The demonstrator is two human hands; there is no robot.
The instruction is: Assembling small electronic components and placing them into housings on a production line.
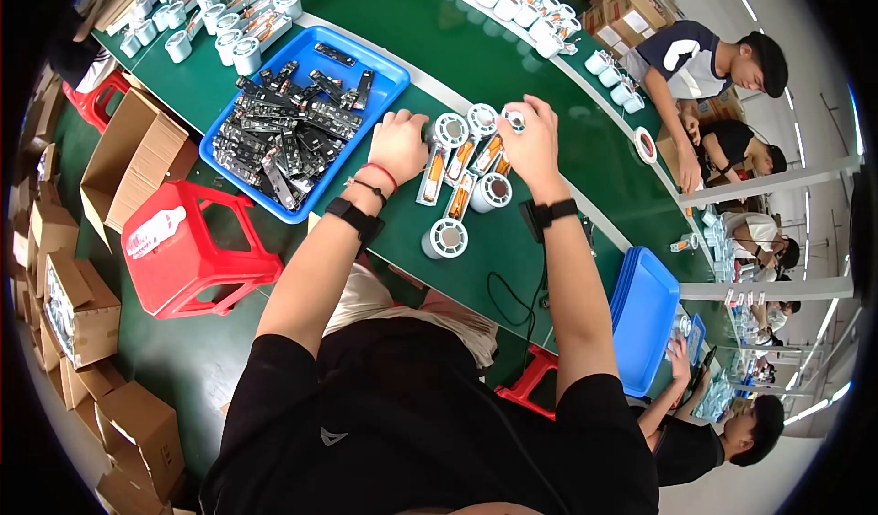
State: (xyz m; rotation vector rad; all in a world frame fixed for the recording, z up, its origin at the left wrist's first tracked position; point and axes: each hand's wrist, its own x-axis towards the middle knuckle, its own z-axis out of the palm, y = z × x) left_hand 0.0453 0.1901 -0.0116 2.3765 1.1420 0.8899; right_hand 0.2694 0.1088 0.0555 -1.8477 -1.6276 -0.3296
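Observation:
A cluster of white housings lies on the green table before me, each with a round cup-shaped head and a narrow open handle showing orange parts inside. My left hand (400, 147) is at the cluster's left side, fingers curled, close beside one round-headed housing (450, 131); what its fingertips hold is hidden. On the right side, my right hand (532, 147) is closed around the head of another white housing (514, 121). Nearer to me lie one housing with its head toward me (445, 239) and one with a brownish disc in its head (491, 191).
Left of the cluster, a blue tray (311, 41) holds a heap of black strip-shaped parts (288, 131). More white housings (247, 56) stand at the far left. Stacked blue trays (645, 318) are at right, beside a black cable (512, 309). A red stool (187, 245), cartons and co-workers surround the table.

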